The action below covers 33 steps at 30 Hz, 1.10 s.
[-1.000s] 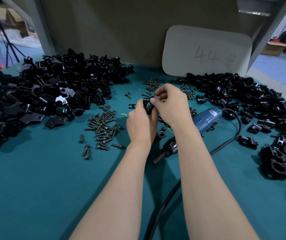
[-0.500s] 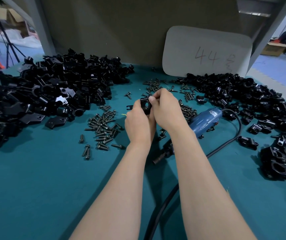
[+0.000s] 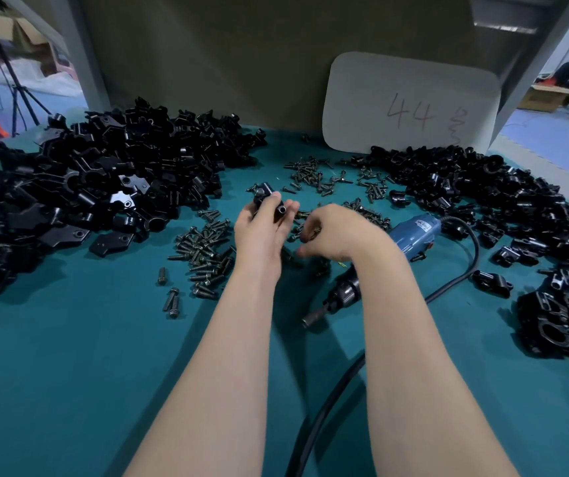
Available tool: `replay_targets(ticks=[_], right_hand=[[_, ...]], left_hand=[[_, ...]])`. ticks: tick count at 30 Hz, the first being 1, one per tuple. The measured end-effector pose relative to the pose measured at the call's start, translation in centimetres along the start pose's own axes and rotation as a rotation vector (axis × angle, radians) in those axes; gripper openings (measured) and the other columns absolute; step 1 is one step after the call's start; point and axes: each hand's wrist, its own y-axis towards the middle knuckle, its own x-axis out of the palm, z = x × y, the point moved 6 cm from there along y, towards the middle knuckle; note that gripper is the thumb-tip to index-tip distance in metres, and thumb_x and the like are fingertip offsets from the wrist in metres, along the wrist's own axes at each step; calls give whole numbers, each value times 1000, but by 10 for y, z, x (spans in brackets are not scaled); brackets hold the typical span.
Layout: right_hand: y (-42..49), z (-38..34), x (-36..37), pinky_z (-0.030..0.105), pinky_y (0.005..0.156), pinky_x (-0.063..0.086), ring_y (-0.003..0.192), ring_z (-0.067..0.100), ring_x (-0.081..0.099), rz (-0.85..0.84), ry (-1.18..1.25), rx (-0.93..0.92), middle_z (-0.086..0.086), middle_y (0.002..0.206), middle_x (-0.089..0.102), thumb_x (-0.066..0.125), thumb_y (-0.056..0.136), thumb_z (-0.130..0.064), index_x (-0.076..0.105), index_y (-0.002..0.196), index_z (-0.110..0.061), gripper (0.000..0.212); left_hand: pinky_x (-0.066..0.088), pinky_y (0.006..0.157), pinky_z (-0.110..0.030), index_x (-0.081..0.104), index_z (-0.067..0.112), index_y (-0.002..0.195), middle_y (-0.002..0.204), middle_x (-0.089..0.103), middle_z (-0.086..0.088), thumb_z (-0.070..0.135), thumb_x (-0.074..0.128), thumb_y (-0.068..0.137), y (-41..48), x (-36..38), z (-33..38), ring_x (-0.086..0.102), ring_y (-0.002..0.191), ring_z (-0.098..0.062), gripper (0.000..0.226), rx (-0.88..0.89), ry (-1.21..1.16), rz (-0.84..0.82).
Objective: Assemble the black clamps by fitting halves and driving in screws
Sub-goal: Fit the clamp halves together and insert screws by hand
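The left hand (image 3: 257, 232) grips the black clamp (image 3: 261, 195) above the bench (image 3: 69, 356) middle. It looks hard and light; hold its sides. The right hand (image 3: 338, 235) curls its grip over screws (image 3: 372, 215); I cannot tell if it holds one.

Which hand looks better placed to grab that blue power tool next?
Probably the right: the right hand hovers beside the blue power tool, while the left hand is busy gripping a black clamp.
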Motion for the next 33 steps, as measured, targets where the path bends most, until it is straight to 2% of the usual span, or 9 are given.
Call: replay_targets(ticks=[2,5,10,12,15,18,24,29,33], right_hand=[[4,-9,15,29,72,43,85,22,56,-61,-75,7,5,97,60,66,87,-17,62,109,-9,25],[14,-17,28,29,66,40,72,22,50,-51,-135,5,5,77,50,54,90,-7,54,98,-5,9],[19,-7,27,27,56,40,72,21,52,-4,-52,18,10,93,57,54,91,-8,54,100,-5,9],[17,0,13,24,65,45,80,19,56,129,105,3,6,102,60,55,94,-11,61,110,-11,18],[9,11,-14,6,53,38,69,1,53,422,464,-45,-9,88,60,56,95,-17,64,101,-22,11],[6,10,-21,11,61,40,72,0,55,536,652,-99,-10,82,61,58,92,-16,61,96,-23,8],[7,0,-18,-2,55,37,70,-2,52,513,567,-153,-12,79,58,62,89,-15,60,93,-21,7],[6,2,-22,2,51,37,70,-2,52,507,480,-150,-13,80,56,64,89,-17,59,90,-22,8],[6,1,-18,3,55,39,71,0,51,498,460,-158,-13,77,55,64,89,-14,59,88,-19,7]], left_hand=[[59,70,-23,52,4,95,96,66,-23,7,58,94,2,0,-2,69,83,-25,7,-42,-57,-34],[58,78,-26,52,2,105,94,68,-21,11,59,94,5,-2,-7,71,82,-22,16,-92,-99,-38],[58,68,-21,54,5,101,95,68,-18,15,60,94,7,-4,-5,70,77,-18,14,-81,-106,-41],[58,67,-21,54,4,97,103,65,-23,12,60,94,6,-5,-5,69,81,-21,11,-100,-132,-36],[59,67,-21,55,3,97,103,64,-24,9,61,93,4,-2,-7,68,80,-22,10,-116,-133,-30],[59,70,-23,57,2,94,94,66,-19,8,63,91,3,0,-7,69,72,-18,9,-103,-111,-22],[58,77,-23,59,5,96,94,66,-12,10,62,92,3,0,-5,68,76,-14,7,-35,-22,-26],[57,75,-19,58,6,95,90,66,-10,9,61,93,2,2,-3,66,78,-14,4,4,10,-19],[55,84,-22,61,13,92,94,67,-6,10,62,92,1,3,-1,66,84,-14,3,69,158,-21]])
